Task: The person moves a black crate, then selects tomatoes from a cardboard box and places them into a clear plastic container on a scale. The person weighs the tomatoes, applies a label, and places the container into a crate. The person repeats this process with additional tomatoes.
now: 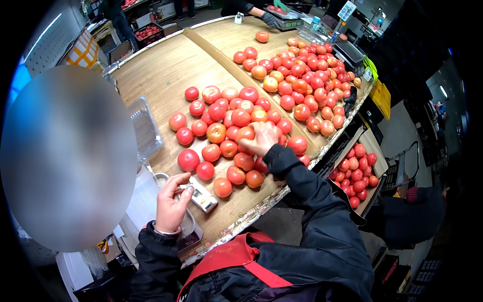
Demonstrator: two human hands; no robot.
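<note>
My right hand [262,137] reaches into a pile of red tomatoes on the wooden table, its thumb and fingers around a tomato [245,133]. Near the table's left edge, my left hand [174,202] is raised with thumb and fingers apart. Just beyond its fingertips lies a small white device [203,196], partly hidden by the hand. Loose tomatoes [216,133] lie between and beyond my hands, mostly stem side or smooth side up. A clear plastic tray [145,126] lies at the table's left edge.
A wooden strip [222,60] divides the table, with a larger tomato pile [298,70] beyond it. A box of tomatoes [356,175] stands off the right edge. At the far end, a co-worker's gloved hand [272,20] is beside a scale [292,24]. A blurred area covers the left.
</note>
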